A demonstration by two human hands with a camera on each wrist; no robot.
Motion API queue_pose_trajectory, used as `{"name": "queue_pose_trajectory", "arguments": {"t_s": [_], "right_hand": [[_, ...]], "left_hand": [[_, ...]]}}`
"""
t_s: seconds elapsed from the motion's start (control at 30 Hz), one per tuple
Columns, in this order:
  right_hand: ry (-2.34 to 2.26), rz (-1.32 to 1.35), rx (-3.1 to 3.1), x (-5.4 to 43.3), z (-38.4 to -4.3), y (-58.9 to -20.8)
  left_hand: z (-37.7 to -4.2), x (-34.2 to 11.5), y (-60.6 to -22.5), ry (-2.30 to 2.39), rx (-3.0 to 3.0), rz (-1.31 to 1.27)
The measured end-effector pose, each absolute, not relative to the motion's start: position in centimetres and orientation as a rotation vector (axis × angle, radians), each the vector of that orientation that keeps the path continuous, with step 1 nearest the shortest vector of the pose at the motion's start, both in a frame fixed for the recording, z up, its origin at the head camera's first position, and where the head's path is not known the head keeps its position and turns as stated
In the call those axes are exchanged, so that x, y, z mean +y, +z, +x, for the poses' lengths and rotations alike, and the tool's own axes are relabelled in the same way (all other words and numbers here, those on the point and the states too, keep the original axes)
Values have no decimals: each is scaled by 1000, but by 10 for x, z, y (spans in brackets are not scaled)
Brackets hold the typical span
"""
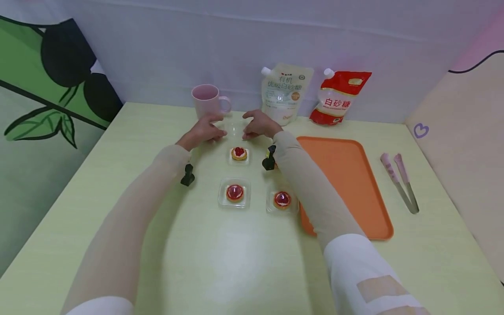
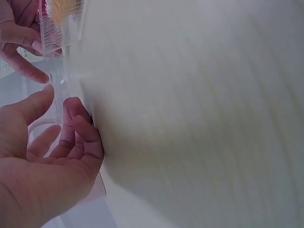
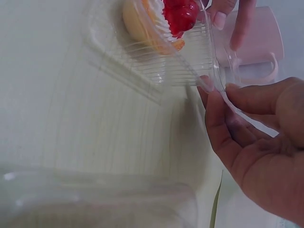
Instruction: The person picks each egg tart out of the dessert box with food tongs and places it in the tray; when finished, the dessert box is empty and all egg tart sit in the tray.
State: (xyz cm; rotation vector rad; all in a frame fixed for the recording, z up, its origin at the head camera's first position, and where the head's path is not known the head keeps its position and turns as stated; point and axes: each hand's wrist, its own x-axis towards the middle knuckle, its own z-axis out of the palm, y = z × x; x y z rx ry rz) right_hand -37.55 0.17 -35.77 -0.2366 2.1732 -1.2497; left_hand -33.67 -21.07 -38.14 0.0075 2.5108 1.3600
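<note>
In the head view, a small tart [image 1: 239, 153] with white cream and red fruit sits in a clear plastic box [image 1: 232, 162]. The box's clear lid [image 1: 235, 129] stands raised behind the tart, between both hands. My left hand [image 1: 206, 130] is at the lid's left side, thumb and curled fingers about its edge. On the other side, my right hand [image 1: 261, 124] pinches the lid's edge between thumb and forefinger, as the right wrist view shows. Nearer lie two more boxed tarts with red glossy tops, one tart [image 1: 235, 193] at centre and another tart [image 1: 282, 200] to the right.
A pink mug [image 1: 206, 100] stands behind my left hand. Along the back wall are a white sugar pouch [image 1: 285, 94] and a red sugar pouch [image 1: 338, 98]. An orange tray [image 1: 346, 188] lies partly under my right forearm, with tongs [image 1: 401, 183] to its right.
</note>
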Motion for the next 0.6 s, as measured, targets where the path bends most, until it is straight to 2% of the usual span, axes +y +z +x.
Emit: {"name": "queue_pose_trajectory", "arguments": {"t_s": [0.33,0.6], "right_hand": [[-1210,-215,2182,6,-373,-354],[-1102,-304,2240,23,-375,-337]], "left_hand": [[-335,-207,-381,1337,2509,-9],[-334,-213,-379,1329,2507,17]]}}
